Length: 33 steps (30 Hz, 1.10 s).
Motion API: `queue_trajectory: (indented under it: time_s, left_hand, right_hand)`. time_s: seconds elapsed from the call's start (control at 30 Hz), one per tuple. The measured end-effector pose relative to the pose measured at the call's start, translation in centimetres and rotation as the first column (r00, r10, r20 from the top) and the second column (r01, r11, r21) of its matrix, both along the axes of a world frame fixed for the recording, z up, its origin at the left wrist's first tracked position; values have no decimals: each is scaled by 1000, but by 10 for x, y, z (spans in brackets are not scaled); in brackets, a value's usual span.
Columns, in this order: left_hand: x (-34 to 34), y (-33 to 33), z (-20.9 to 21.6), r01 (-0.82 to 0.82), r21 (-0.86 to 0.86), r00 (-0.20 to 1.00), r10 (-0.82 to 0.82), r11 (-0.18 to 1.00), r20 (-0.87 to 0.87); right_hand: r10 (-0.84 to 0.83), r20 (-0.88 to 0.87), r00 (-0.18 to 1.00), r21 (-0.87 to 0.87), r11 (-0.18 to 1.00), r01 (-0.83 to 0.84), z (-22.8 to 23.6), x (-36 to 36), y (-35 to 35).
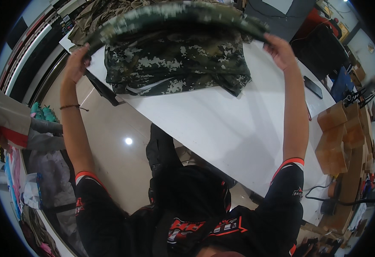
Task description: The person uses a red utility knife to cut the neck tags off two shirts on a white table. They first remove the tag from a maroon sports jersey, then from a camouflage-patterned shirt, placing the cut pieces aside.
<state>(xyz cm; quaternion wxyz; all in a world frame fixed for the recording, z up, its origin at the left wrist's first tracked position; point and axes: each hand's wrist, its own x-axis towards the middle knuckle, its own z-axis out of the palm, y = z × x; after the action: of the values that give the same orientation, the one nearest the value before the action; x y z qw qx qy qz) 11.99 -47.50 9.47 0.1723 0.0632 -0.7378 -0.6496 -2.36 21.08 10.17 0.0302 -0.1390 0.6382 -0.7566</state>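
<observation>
Between my two raised hands stretches a green camouflage garment [174, 16], held by its two ends and blurred by motion. My left hand [76, 64] grips its left end and my right hand [280, 52] pinches its right end. Beneath it, a folded camouflage cloth [170, 64] lies on the white table [238, 124], with a pale strip showing along its near edge. Whether the raised part and the folded cloth are one piece, I cannot tell. More camouflage fabric [106, 17] is bunched behind, at the far left.
A dark phone [312, 87] rests near the table's right edge. Brown cardboard boxes [335, 145] stand beyond it, with a black cable [345, 200] below them. On the left, clothes and plastic bags [52, 175] fill a bin, beside the tiled floor [106, 141].
</observation>
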Motion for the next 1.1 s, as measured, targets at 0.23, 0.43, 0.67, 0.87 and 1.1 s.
queue_trajectory:
  time_s: [0.23, 0.43, 0.67, 0.87, 1.1]
  left_hand:
    - [19, -8, -89, 183, 12, 924, -176, 983, 340]
    - [39, -10, -71, 265, -91, 910, -218, 960, 354]
    - [31, 4, -47, 195, 137, 964, -216, 971, 154]
    - [24, 29, -27, 243, 327, 967, -204, 913, -150]
    - [27, 29, -66, 83, 96, 949, -108, 992, 297]
  right_hand:
    - [-112, 231, 967, 477, 879, -13, -77, 26, -16]
    - [-91, 232, 968, 493, 869, -37, -72, 24, -19]
    - [-45, 222, 974, 530, 844, -82, -69, 24, -21]
    - [-24, 166, 986, 392, 919, -43, -67, 26, -25]
    - [59, 203, 977, 337, 933, -126, -75, 26, -18]
